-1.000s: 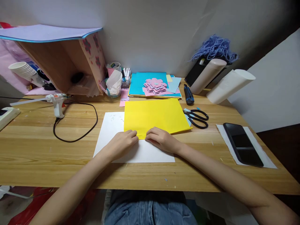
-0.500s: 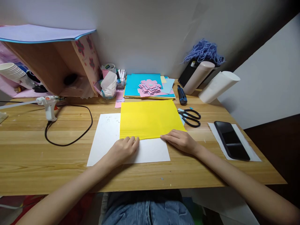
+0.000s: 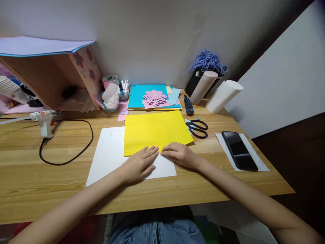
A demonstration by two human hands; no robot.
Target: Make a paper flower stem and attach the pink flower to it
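A yellow sheet of paper lies over a white sheet on the desk, with a narrow fold along its near edge. My left hand rests flat on that edge, fingers stretched out and thumb apart. Close beside it, my right hand has its fingers bent and pressed together at the same edge, gripping the yellow paper; its fingertips are partly hidden. Black-handled scissors lie just right of the yellow sheet, their blades mostly covered by it and a light blue scrap.
A glue gun with a looped cord lies left, before a cardboard box. Behind the yellow sheet are blue paper and pink paper flowers. A utility knife, white rolls and a phone are on the right.
My left hand has gone from bent fingers to lying flat, further right along the near edge. My right hand has slid left, towards it. The camera view has shifted slightly.
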